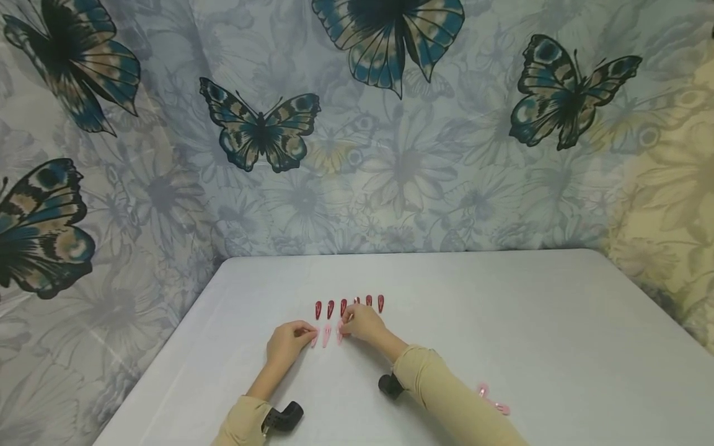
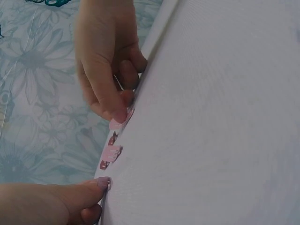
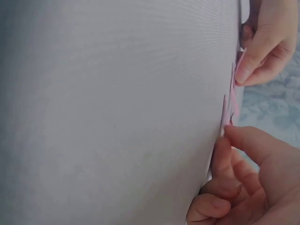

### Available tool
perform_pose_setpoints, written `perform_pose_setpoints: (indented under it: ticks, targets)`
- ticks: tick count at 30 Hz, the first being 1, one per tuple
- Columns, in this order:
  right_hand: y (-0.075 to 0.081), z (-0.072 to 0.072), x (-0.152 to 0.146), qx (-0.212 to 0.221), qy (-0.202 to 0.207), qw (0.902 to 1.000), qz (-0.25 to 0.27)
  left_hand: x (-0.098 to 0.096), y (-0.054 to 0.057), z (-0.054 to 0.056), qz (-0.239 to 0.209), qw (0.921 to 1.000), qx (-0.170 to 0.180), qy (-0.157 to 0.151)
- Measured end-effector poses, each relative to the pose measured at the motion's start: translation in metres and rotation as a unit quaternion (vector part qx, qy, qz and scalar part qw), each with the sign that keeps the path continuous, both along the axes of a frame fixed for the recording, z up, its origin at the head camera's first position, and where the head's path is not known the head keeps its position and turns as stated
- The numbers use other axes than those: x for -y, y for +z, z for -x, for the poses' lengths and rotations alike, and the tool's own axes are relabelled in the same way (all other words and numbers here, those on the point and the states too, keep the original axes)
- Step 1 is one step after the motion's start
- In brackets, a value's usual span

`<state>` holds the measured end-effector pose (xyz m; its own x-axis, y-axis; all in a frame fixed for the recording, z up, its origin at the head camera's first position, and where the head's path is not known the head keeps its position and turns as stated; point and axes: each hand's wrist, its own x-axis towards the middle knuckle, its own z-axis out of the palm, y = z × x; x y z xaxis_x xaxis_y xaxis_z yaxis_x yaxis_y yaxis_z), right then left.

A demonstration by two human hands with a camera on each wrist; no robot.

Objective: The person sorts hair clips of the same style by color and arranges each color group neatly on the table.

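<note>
Several red snap hair clips (image 1: 318,310) lie in a row on the white table, and a shorter row of pink hair clips sits on the near side of them. My left hand (image 1: 287,344) pinches the leftmost pink clip (image 1: 314,339) between thumb and finger. The third pink clip (image 1: 339,336) is pinched by my right hand (image 1: 365,323), whose fingers partly cover a red clip behind. Between the two hands, a middle pink clip (image 1: 326,336) lies untouched. The right wrist view shows the right hand (image 3: 255,173) with thumb and finger at a clip's end.
Beside the right sleeve, more pink clips (image 1: 493,401) lie loose on the white tabletop (image 1: 558,334). A butterfly-patterned cloth (image 1: 401,204) hangs behind the table and along its sides. Black wrist cameras (image 1: 284,417) are strapped on both sleeves.
</note>
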<state>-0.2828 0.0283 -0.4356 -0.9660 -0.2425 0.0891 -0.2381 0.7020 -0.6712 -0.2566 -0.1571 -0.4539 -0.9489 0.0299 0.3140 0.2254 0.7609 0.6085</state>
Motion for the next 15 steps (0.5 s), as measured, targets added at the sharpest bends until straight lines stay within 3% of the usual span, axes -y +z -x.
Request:
perform_pose_setpoints:
  ticks: [4,15]
  targets:
    - [-0.0005,-0.0001,-0.0015,-0.014,-0.006,0.9996,-0.022,-0.0005,0.0012,0.0004,0.0,1.0,0.003,0.001]
    - [-0.0009,-0.0006,-0.0039,-0.013,-0.01,0.9997,-0.018,0.0001,-0.0001,0.0011,0.006,0.9999,0.012,0.005]
